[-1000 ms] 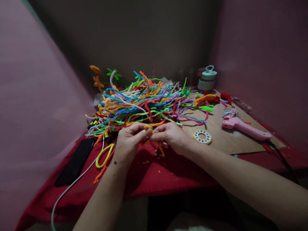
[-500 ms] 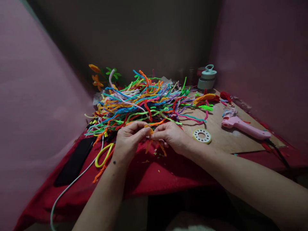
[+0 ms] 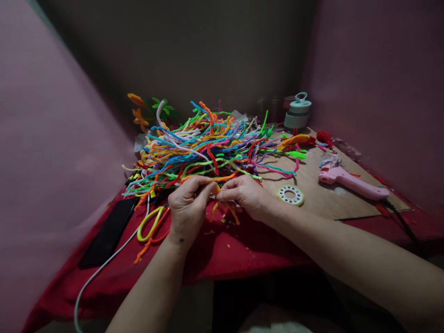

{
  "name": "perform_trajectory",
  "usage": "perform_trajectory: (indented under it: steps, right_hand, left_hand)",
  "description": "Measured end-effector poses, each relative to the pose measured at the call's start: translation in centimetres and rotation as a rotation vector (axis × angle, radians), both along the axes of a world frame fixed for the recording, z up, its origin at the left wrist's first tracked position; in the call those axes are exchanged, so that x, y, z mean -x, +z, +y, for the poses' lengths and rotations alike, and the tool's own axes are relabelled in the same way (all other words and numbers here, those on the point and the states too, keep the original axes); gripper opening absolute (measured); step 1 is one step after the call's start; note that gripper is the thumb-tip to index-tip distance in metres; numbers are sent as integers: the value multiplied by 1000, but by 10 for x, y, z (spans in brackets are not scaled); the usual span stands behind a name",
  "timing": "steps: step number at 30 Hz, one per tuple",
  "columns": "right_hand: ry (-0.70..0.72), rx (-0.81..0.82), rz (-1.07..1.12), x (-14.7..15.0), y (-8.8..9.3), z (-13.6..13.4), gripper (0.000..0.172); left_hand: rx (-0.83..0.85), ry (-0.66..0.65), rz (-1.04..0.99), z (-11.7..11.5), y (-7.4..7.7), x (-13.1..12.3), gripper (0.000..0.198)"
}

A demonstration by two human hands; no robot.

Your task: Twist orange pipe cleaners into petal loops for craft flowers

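The heap of pipe cleaners [image 3: 208, 148] is crowding just beyond the grip, scissors [image 3: 150, 225] are lying to its left and a white ring [image 3: 290, 194] to its right, while bare red cloth [image 3: 243, 252] is stretching nearer, down to the edge of the desk [image 3: 321, 203]. The orange pipe cleaner [image 3: 217, 190], short, fuzzy and bent, is dangling its ends below the grip. The left hand [image 3: 187, 208] and right hand [image 3: 248, 196] are meeting fingertip to fingertip, both pinching closed on it.
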State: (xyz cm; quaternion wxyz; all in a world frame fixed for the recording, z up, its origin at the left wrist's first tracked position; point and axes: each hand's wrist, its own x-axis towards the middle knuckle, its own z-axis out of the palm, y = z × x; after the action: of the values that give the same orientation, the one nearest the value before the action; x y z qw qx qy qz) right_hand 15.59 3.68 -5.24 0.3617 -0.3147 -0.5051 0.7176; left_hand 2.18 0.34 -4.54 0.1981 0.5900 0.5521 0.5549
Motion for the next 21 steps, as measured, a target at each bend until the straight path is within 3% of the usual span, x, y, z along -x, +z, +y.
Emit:
perform_trajectory:
  steps: [6,15,21]
  right_hand:
    - [-26,-67,-41,0,-3,1,18]
    - [-39,-26,-39,0,2,0,19]
    - [-50,-23,-18,1,-2,1,17]
  left_hand:
    - [-173,-8,304,-1,-2,1,5]
    - [-6,10,84,3,3,2,16]
    - [190,-125,-48,5,12,4,16]
